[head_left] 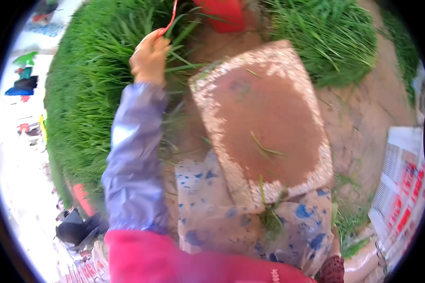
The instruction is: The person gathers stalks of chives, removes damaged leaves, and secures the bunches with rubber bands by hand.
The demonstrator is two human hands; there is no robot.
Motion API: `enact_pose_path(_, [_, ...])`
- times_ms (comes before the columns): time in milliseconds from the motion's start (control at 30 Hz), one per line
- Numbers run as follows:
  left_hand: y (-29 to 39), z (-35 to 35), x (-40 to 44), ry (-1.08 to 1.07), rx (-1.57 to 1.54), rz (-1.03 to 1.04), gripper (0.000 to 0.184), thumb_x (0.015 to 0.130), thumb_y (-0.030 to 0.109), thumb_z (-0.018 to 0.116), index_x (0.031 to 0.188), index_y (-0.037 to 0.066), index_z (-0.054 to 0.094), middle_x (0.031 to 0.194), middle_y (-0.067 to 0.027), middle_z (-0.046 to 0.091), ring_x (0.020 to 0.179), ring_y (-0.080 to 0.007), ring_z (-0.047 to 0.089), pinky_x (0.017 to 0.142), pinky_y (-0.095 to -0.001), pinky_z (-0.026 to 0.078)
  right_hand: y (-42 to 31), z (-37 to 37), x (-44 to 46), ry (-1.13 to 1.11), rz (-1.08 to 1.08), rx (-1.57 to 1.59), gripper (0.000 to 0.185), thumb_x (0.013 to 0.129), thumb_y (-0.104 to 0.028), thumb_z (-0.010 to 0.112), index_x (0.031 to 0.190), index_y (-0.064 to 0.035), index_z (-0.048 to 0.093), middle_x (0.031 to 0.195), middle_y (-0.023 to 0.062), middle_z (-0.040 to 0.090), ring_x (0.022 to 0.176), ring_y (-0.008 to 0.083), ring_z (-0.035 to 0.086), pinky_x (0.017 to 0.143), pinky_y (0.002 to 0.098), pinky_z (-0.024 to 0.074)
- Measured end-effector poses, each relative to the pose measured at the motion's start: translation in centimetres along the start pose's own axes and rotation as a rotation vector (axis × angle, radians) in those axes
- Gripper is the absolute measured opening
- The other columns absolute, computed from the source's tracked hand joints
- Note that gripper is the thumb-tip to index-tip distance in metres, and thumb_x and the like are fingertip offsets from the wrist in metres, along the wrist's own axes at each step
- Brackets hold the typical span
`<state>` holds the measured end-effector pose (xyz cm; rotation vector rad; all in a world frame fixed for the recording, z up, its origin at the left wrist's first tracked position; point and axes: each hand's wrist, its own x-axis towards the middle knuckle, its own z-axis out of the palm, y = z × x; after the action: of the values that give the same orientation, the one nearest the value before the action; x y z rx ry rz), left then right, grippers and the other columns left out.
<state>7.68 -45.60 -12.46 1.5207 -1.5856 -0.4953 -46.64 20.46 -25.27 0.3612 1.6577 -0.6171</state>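
My left hand [150, 56], in a shiny lilac oversleeve, reaches up to the grass at the upper left. Its fingers are closed on a thin red strip [173, 18] that runs out of the top of view. Beside it stands a thick mass of long green grass-like leaves [87, 113]. My right hand [335, 244] shows only as a sliver at the lower right, by a patterned dark red cuff; its fingers are hidden. Between the hands lies a worn brown board [274, 127] with a pale, flaking border and a few loose blades on it.
A blue-spotted plastic sheet [198, 188] spreads over my lap below the board. A second pile of cut leaves [325, 42] lies at the upper right, near a red object [224, 16]. A printed white sack [396, 179] is at the right edge. Leaf scraps litter the brown ground [349, 127].
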Motion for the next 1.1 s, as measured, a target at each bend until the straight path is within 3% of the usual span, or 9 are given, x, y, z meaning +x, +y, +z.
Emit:
enact_pose_path(100, [3.7, -5.3, -8.1, -0.1, 0.475, 0.57, 0.028, 0.09, 0.007, 0.057, 0.117, 0.007, 0.063, 0.098, -0.0106, 0.07, 0.087, -0.022, 0.068, 0.077, -0.032, 0.053, 1.2, -1.8, 0.4, 0.038, 0.023, -0.05, 0.07, 0.095, -0.064, 0.033, 0.124, -0.0053, 0.058, 0.103, 0.0073, 0.066, 0.08, 0.0193, 0.062, 0.074, 0.0381, 0.0519])
enact_pose_path(233, [10.2, -13.9, -17.9, -0.393, 0.769, 0.428, 0.032, 0.084, -0.002, 0.05, 0.111, 0.008, 0.063, 0.095, -0.0115, 0.069, 0.089, -0.0304, 0.065, 0.075, -0.0374, 0.052, 0.0, -0.1, -3.8, 0.242, 0.022, -0.397, 0.065, 0.096, -0.06, 0.035, 0.123, -0.0044, 0.057, 0.102, 0.0104, 0.067, 0.084, 0.0235, 0.063, 0.075, 0.0399, 0.0507])
enact_pose_path(333, [14.5, -19.7, -21.0, -0.652, 0.85, 0.223, 0.034, 0.08, -0.003, 0.05, 0.109, 0.01, 0.064, 0.095, -0.0124, 0.069, 0.086, -0.032, 0.065, 0.073, -0.039, 0.052, -0.1, 1.7, -7.7, 0.316, -0.265, -1.341, 0.079, 0.081, -0.044, 0.065, 0.142, -0.0145, 0.024, 0.108, 0.0294, 0.062, 0.101, 0.0455, 0.059, 0.083, 0.0474, 0.0478])
enact_pose_path(533, [22.2, -23.5, -20.6, -0.632, 0.679, 0.285, 0.025, 0.08, -0.003, 0.055, 0.098, 0.007, 0.069, 0.09, -0.0122, 0.07, 0.083, -0.0306, 0.067, 0.071, -0.0364, 0.054, 0.4, 1.7, -9.3, 0.352, -0.227, -1.307, 0.094, 0.071, -0.036, 0.077, 0.144, -0.0111, 0.024, 0.111, 0.0282, 0.061, 0.104, 0.0442, 0.059, 0.086, 0.0477, 0.0479])
enact_pose_path(767, [17.1, -6.1, -12.4, -0.946, 0.66, 0.705, 0.024, 0.084, 0.004, 0.049, 0.097, 0.011, 0.069, 0.095, -0.0098, 0.069, 0.092, -0.0305, 0.063, 0.078, -0.0388, 0.051, -2.0, 4.1, -10.7, 0.427, -0.348, -1.199, 0.098, 0.07, -0.021, 0.076, 0.148, -0.0098, 0.018, 0.114, 0.0261, 0.06, 0.104, 0.042, 0.059, 0.089, 0.0441, 0.0474])
enact_pose_path(967, [10.5, 11.0, -7.4, -0.94, 0.692, 0.406, 0.02, 0.085, 0.011, 0.054, 0.099, 0.011, 0.069, 0.096, -0.0123, 0.069, 0.094, -0.0305, 0.064, 0.082, -0.0394, 0.05, -7.1, 6.4, -12.7, 0.534, -0.414, -1.118, 0.094, 0.07, -0.004, 0.067, 0.15, -0.0141, 0.019, 0.117, 0.0229, 0.06, 0.105, 0.0393, 0.059, 0.089, 0.0425, 0.0474])
enact_pose_path(1033, [8.2, 13.9, -6.3, -0.935, 0.656, 0.38, 0.021, 0.086, 0.014, 0.056, 0.102, 0.011, 0.068, 0.097, -0.0127, 0.069, 0.094, -0.03, 0.064, 0.083, -0.0388, 0.05, -8.3, 6.7, -12.6, 0.574, -0.727, -1.128, 0.09, 0.071, -0.001, 0.064, 0.149, -0.0148, 0.022, 0.118, 0.0224, 0.06, 0.105, 0.0384, 0.06, 0.089, 0.0423, 0.0477])
enact_pose_path(1067, [7.2, 14.7, -5.9, -0.907, 0.579, 0.297, 0.029, 0.085, 0.019, 0.061, 0.112, 0.014, 0.065, 0.101, -0.0164, 0.067, 0.097, -0.0279, 0.065, 0.084, -0.039, 0.049, -9.4, 7.4, -13.1, 0.57, -0.83, -1.068, 0.088, 0.072, 0.001, 0.062, 0.149, -0.0155, 0.024, 0.12, 0.0223, 0.059, 0.107, 0.0376, 0.059, 0.089, 0.0421, 0.0477])
enact_pose_path(1100, [6.7, 15.1, -5.5, -0.873, 0.503, 0.214, 0.04, 0.083, 0.023, 0.065, 0.123, 0.017, 0.062, 0.105, -0.0201, 0.066, 0.099, -0.0258, 0.066, 0.086, -0.0392, 0.049, -11.2, 7.7, -12.9, 0.525, -0.666, -1.045, 0.089, 0.072, 0.001, 0.063, 0.15, -0.0146, 0.021, 0.124, 0.0225, 0.057, 0.11, 0.0376, 0.058, 0.091, 0.0411, 0.047])
